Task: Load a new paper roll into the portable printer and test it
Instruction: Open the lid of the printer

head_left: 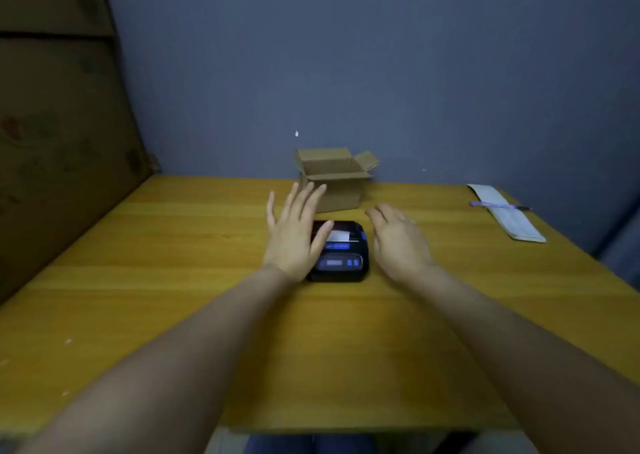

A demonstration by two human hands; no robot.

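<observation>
- To your far left, stacked brown cartons (59, 134) stand against the wall at the end of the yellow table (173, 280); they play no part here.
- Your left hand (294, 237) hovers flat at the left side of the printer (341, 254), fingers (304, 197) spread apart and gripping nothing. The thumb lies over the printer's top left corner; whether it touches is unclear.
- The printer sits mid-table, between your hands, its blue-lit panel facing you. A short white tab of paper (337, 236) shows at the slot, so a roll seems to be seated, though the frame is too blurred to say whether the lid is fully latched.
- Risk: if you press down with the left thumb on a lid that is not latched, the paper may skew or jam. If you lift the printer by one side only, it could slip and pull the tab back in.
- Behind the printer stands an open cardboard box (334, 179), flaps up, just beyond your left fingertips. A wide reach could knock it.
- Your right hand (398, 242) hangs just to the right of the printer, fingers loosely curled and slightly apart, holding nothing and apart from the casing.
- Far right, well apart, a purple pen (498, 205) lies across a long paper sheet (505, 212).
</observation>
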